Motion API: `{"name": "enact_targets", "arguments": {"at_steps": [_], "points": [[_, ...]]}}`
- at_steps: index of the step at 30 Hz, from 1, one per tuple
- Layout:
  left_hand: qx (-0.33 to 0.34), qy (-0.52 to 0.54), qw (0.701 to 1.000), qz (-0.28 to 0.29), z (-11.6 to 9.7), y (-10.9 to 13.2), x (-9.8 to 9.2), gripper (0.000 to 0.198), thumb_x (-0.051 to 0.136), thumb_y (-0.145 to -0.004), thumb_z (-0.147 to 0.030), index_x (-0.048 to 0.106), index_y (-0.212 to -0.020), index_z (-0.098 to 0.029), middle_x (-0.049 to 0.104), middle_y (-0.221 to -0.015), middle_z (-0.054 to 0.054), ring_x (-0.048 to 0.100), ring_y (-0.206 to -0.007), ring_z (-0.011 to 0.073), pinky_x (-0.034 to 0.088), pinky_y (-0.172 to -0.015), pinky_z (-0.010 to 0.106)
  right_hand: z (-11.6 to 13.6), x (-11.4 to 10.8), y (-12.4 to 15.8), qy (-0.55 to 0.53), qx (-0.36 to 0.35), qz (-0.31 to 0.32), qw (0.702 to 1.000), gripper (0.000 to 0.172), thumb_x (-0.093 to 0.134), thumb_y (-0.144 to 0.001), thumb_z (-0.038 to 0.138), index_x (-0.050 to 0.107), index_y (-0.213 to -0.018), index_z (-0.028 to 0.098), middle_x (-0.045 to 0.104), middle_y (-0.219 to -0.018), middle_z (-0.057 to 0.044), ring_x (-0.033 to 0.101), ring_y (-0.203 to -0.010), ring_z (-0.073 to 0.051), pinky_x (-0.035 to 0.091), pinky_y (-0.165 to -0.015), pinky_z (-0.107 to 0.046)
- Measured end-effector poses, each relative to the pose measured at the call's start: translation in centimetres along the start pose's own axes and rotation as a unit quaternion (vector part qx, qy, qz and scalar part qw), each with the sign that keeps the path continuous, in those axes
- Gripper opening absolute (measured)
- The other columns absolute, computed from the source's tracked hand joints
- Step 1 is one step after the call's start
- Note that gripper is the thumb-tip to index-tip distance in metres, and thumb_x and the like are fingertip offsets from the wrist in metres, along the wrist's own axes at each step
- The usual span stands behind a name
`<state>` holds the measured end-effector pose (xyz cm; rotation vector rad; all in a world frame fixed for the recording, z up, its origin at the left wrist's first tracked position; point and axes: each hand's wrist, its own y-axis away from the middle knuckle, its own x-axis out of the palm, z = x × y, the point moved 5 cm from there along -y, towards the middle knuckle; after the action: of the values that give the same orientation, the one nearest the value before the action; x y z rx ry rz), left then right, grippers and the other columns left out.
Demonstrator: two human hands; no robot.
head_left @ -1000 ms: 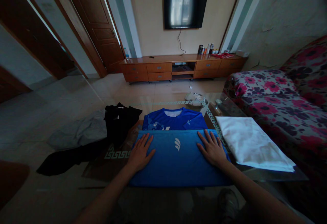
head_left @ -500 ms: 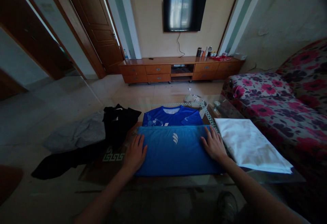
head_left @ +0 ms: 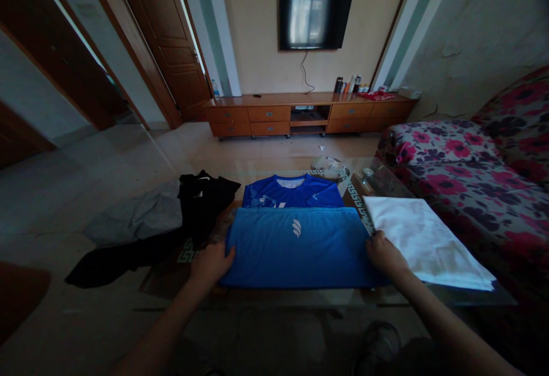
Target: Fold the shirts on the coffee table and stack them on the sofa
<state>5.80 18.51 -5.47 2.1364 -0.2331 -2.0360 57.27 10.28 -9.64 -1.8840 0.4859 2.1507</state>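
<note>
Head camera view is taken up at the right by a flowered sofa [head_left: 463, 167] and across the lower middle by a glass table [head_left: 355, 203] with a patterned border. Beyond the table, a long wooden cabinet [head_left: 268, 115] is set against the wall, and above it a dark television [head_left: 316, 20] is mounted in the upper middle of the frame.

On the table, a blue shirt [head_left: 291, 256] is laid at the lower centre, its lower part folded up over its front so that the collar is left showing toward the top of the frame. To its right a white cloth [head_left: 424, 241] is spread in folded layers; to its left a black garment [head_left: 203, 201] and a grey garment [head_left: 135, 216] are bunched together.

The folded part is framed by two hands. Its long axis is run left to right, from the left hand [head_left: 212, 262] at its left side to the right hand [head_left: 386, 253] at its right side; neither hand is placed clearly nearer. The shirt is thus found inward of both sets of fingers. The right fingers are curled in at the edge, the left ones bent and partly hidden; whether fabric is pinched by either cannot be told. Between them, a small pale logo [head_left: 296, 228] is shown near the upper fold.
</note>
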Motion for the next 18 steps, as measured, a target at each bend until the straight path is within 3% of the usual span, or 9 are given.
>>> {"name": "enact_targets", "arguments": {"at_steps": [7, 10, 18], "points": [[0.014, 0.023, 0.999, -0.029, 0.3, -0.3, 0.4, 0.045, 0.037, -0.097, -0.05, 0.067, -0.101, -0.017, 0.074, -0.093, 0.018, 0.073, -0.087, 0.034, 0.051, -0.074, 0.041, -0.2, -0.8, -0.2, -0.026, 0.038, 0.07, 0.996, 0.045, 0.039, -0.101, 0.044, 0.066, -0.108, 0.009, 0.074, -0.107, -0.025, 0.071, -0.104, -0.038, 0.052, -0.087, -0.044], [0.041, 0.033, 0.998, -0.028, -0.1, -0.7, 0.2, 0.042, 0.036, -0.099, -0.048, 0.066, -0.094, -0.019, 0.074, -0.093, 0.016, 0.073, -0.088, 0.0315, 0.051, -0.076, 0.039, -0.5, -0.8, -0.5, -0.038, 0.048, 0.069, 0.996, 0.045, 0.041, -0.1, 0.046, 0.068, -0.108, 0.01, 0.074, -0.108, -0.025, 0.072, -0.105, -0.037, 0.053, -0.086, -0.044], [0.009, 0.024, 1.0, -0.019, -0.9, -1.1, 0.2, 0.039, 0.036, -0.099, -0.039, 0.067, -0.101, -0.016, 0.075, -0.1, 0.02, 0.074, -0.091, 0.0344, 0.051, -0.076, 0.041, -0.4, -0.9, -1.2, -0.054, 0.081, 0.053, 0.994, 0.049, 0.038, -0.101, 0.046, 0.067, -0.115, 0.009, 0.075, -0.105, -0.024, 0.073, -0.104, -0.035, 0.054, -0.086, -0.043]]}}
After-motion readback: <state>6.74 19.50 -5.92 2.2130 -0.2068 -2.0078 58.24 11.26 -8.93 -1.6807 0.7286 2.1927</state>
